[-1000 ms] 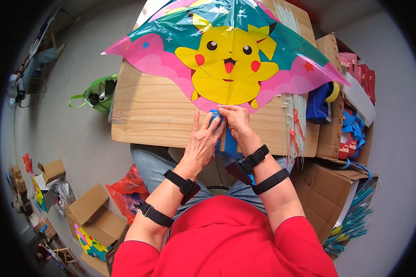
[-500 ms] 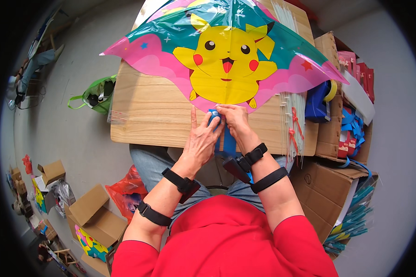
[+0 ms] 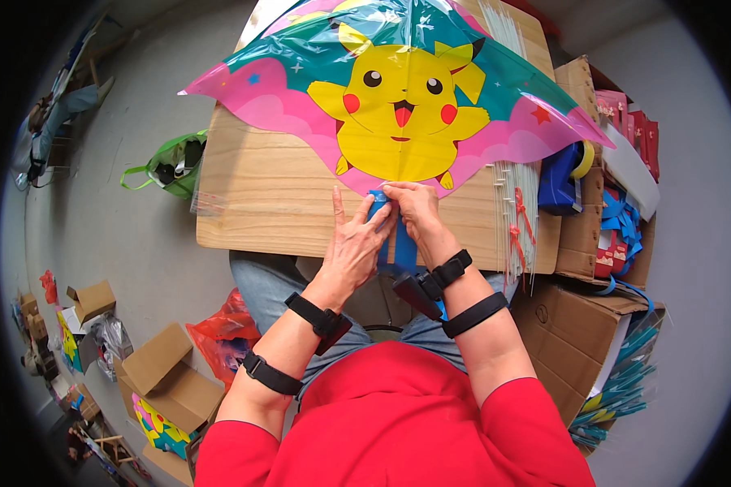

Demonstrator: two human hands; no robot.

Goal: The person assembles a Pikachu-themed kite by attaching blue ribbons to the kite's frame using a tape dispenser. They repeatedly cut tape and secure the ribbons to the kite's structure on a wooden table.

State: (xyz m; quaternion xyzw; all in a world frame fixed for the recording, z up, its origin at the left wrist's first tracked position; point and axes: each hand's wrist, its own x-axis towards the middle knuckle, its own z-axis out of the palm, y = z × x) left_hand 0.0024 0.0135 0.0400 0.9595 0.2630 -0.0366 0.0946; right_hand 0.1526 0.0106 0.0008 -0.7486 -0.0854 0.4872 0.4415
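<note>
A kite [image 3: 406, 114] in teal and pink, with a yellow cartoon animal on it, lies spread over the wooden table. At its lower tip, both my hands meet around a blue ribbon [image 3: 404, 243], which hangs over the table's near edge towards my lap. My left hand [image 3: 354, 241] holds a folded part of the ribbon between thumb and fingers, its index finger stretched forward. Close beside it, my right hand [image 3: 415, 213] pinches at the join of ribbon and kite tip. The fingers hide the exact join.
Thin white rods [image 3: 512, 207] with red ties lie along the table's right side. Beside them stand a blue tape dispenser [image 3: 556, 180] and cardboard boxes [image 3: 564, 341]. Left of the wooden table [image 3: 260, 219] is a green bag [image 3: 175, 166]; a red plastic bag [image 3: 223, 333] sits near my leg.
My left fingertips have drawn back slightly, baring more of the blue ribbon between the hands. The right hand keeps its pinch at the kite tip.
</note>
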